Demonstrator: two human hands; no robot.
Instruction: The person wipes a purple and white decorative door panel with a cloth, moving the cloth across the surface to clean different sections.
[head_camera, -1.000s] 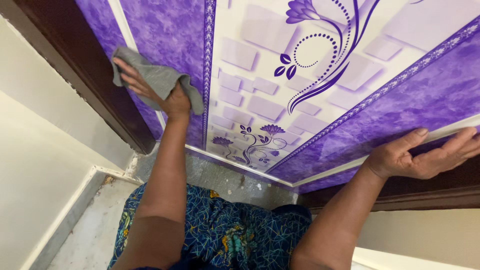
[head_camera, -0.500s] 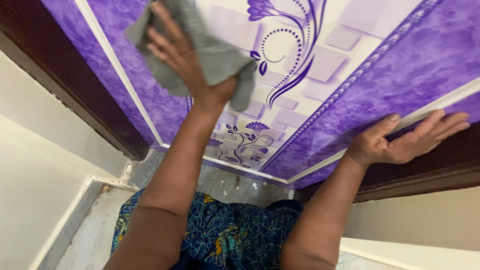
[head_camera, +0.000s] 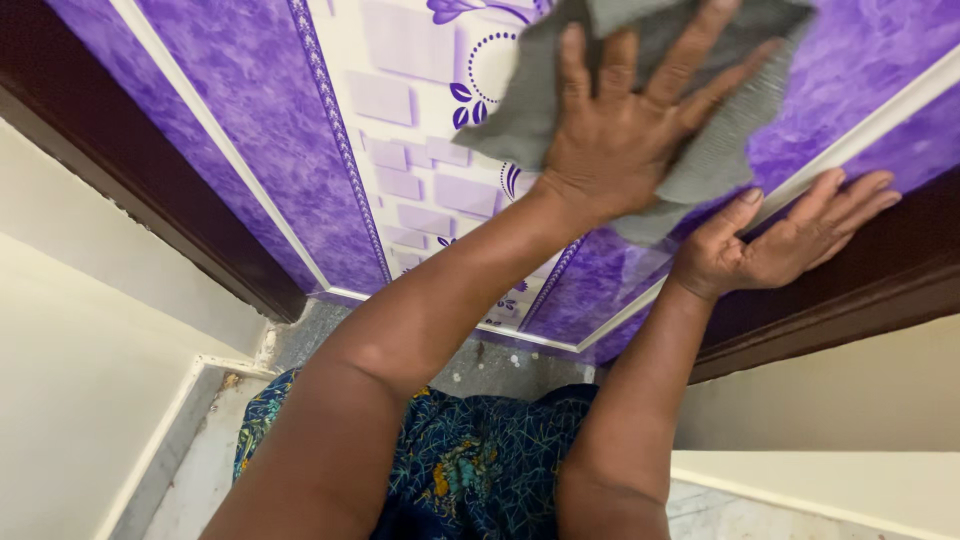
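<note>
I have my left hand (head_camera: 625, 140) spread flat, fingers fanned, pressing a grey cloth (head_camera: 720, 150) against the purple door panel (head_camera: 250, 130). The cloth sits bunched under the palm and trails out on both sides of it, covering part of the pale centre strip with its purple flower scrollwork (head_camera: 470, 95) and reaching across to the marbled purple band on the right. With the palm down flat like this, I judge the cloth gets pushed evenly onto the surface rather than gripped; nothing is pinched between fingers.

My right hand (head_camera: 775, 245) lies open too, fingers stretched along the white trim (head_camera: 860, 135) at the panel's right edge, thumb raised just beside the cloth's lower corner. It holds nothing; it looks placed to steady the door against the push of the other hand.

The left forearm crosses over in front of the right one. A dark brown door frame (head_camera: 150, 190) runs along both sides of the panel, cream walls (head_camera: 70, 380) beyond it, and below I see the speckled grey floor (head_camera: 500, 365) and blue patterned clothing (head_camera: 470, 470)
</note>
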